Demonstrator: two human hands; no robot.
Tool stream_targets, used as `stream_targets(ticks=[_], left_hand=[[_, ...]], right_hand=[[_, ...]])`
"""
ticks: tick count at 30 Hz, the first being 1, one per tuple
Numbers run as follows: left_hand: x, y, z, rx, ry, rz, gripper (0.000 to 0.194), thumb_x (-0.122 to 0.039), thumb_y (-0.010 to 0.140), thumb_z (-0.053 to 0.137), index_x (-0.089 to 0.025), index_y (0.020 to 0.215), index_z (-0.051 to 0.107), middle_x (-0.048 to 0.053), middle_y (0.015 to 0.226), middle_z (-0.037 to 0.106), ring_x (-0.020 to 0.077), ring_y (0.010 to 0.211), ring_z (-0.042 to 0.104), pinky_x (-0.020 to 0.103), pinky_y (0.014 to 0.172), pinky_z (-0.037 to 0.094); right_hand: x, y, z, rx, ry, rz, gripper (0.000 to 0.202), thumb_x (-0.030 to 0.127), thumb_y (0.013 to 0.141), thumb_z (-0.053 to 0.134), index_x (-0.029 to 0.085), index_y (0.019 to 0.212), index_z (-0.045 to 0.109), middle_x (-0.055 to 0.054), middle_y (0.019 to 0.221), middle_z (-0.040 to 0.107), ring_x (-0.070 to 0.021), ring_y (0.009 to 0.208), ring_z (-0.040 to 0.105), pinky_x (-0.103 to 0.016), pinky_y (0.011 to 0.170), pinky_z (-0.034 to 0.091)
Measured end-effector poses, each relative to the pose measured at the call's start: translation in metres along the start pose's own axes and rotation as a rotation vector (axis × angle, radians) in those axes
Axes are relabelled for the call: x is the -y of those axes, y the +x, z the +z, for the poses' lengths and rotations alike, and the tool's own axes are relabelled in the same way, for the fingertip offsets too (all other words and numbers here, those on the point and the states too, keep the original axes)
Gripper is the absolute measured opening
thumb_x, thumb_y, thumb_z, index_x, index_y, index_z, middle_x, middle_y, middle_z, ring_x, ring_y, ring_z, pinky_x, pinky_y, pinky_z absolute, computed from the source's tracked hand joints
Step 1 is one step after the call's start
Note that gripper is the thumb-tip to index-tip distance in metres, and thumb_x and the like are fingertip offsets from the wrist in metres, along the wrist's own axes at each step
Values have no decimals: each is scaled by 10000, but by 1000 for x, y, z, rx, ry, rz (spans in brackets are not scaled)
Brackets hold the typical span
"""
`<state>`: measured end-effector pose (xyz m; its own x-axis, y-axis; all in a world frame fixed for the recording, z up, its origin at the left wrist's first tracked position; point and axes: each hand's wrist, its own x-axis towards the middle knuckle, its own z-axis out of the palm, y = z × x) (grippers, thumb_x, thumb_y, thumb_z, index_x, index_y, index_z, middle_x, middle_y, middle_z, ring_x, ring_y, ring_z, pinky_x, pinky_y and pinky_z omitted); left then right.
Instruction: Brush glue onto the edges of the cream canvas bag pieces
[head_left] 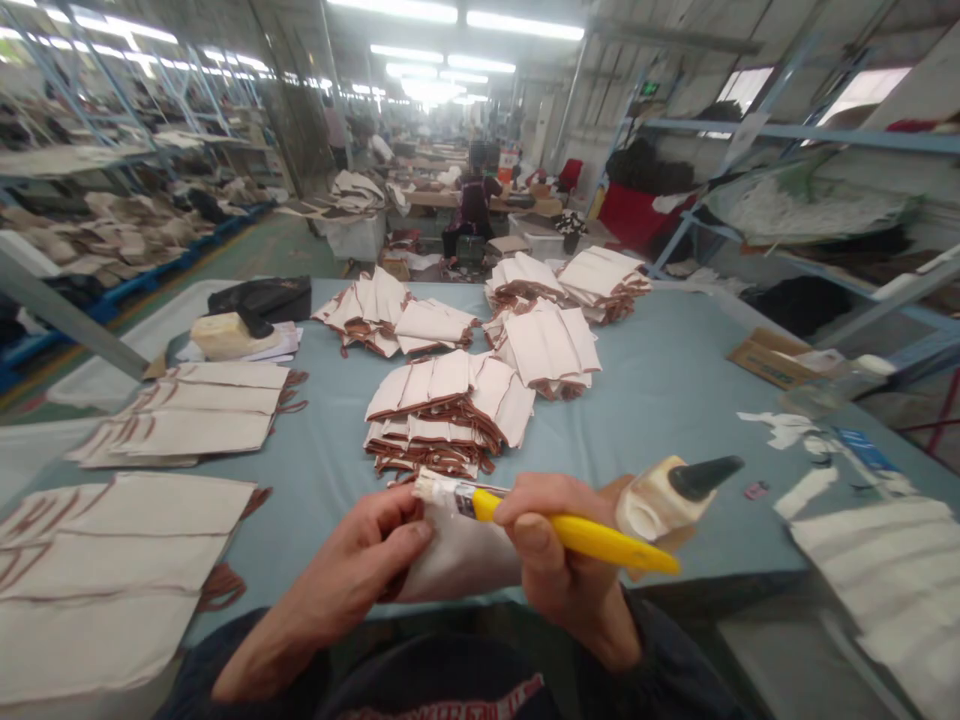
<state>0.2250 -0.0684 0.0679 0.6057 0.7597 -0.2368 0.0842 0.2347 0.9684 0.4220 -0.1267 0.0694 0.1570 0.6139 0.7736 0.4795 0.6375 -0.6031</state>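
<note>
The right hand (559, 545) is closed around the yellow handle of a brush (600, 542), thumb and fingers wrapped tight, with the bristles pointing toward the left hand. The left hand (367, 545) has its thumb and fingers pinched together on the edge of a pale cloth piece (465, 550), which lies at the near edge of the blue-grey table (637, 430), between the two hands. The bristles are over the far edge of that cloth; whether they touch it is hard to tell from this angle. Just beside the right hand is a bottle (652, 500) with a dark nozzle. Beyond the hands sits a brown-edged cloth stack (450, 400), with more piles behind it. Flat pale panels (142, 560) lie to the left, and a cardboard box (772, 360) is at the far right.
</note>
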Motion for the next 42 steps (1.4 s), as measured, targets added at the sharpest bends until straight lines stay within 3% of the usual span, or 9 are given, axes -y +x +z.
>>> stream_targets(ticks=[3, 8, 17, 23, 29, 32, 37, 42], left_hand=[[4, -4, 2, 24, -88, -79, 473, -621, 815, 801, -158, 861, 716, -33, 651, 564, 88, 505, 389, 191, 466, 296], [10, -10, 0, -5, -195, -89, 417, -550, 776, 842, -162, 892, 743, 5, 699, 649, 152, 613, 563, 220, 554, 436], [12, -16, -1, -76, -318, -77, 329, -466, 754, 868, -186, 755, 697, -36, 615, 583, 122, 537, 505, 225, 562, 465], [7, -16, -5, -107, -480, -109, 327, -403, 654, 936, -178, 813, 760, -10, 666, 675, 139, 591, 577, 218, 589, 522], [9, -19, -7, -110, -514, -145, 345, -378, 659, 936, -164, 902, 817, 29, 752, 755, 144, 620, 613, 214, 595, 533], [15, -20, -8, -127, -482, -138, 345, -381, 688, 910, -158, 935, 815, 26, 760, 756, 131, 611, 587, 199, 582, 499], [22, -21, -12, -101, -393, -72, 338, -442, 794, 823, -175, 997, 784, 7, 761, 728, 146, 620, 570, 244, 645, 506], [23, -20, -6, -179, 39, 82, 276, -450, 910, 680, -195, 805, 686, 18, 783, 664, 196, 733, 571, 274, 674, 481]], right_hand=[[1, 4, 1, 11, -75, -127, 317, 326, 1132, 461, 249, 892, 653, 30, 688, 721, -137, 584, 689, -266, 594, 550], [6, 6, 3, -36, -61, -116, 325, 333, 1133, 462, 247, 873, 638, 46, 663, 699, -123, 559, 668, -267, 587, 529], [7, 13, 14, 125, -80, -224, 184, 159, 1037, 546, 232, 895, 636, 41, 689, 713, -127, 570, 662, -258, 592, 538], [4, 17, 4, 390, -140, -418, 292, 274, 1148, 405, 203, 951, 609, 30, 626, 617, -132, 500, 494, -303, 529, 367], [12, 11, -18, 570, -296, -457, 307, 263, 1166, 365, 184, 989, 603, 31, 628, 587, -136, 532, 454, -334, 559, 295], [15, 11, -24, 548, -309, -453, 241, 237, 1150, 409, 193, 996, 590, 29, 632, 602, -138, 526, 474, -326, 533, 310], [20, 6, -23, 344, -229, -351, 172, 222, 1110, 456, 203, 1017, 599, 32, 622, 607, -132, 469, 476, -310, 499, 360], [22, 1, 6, 313, -277, -338, 270, 225, 1115, 442, 218, 882, 577, 40, 575, 560, -128, 458, 442, -309, 476, 321]])
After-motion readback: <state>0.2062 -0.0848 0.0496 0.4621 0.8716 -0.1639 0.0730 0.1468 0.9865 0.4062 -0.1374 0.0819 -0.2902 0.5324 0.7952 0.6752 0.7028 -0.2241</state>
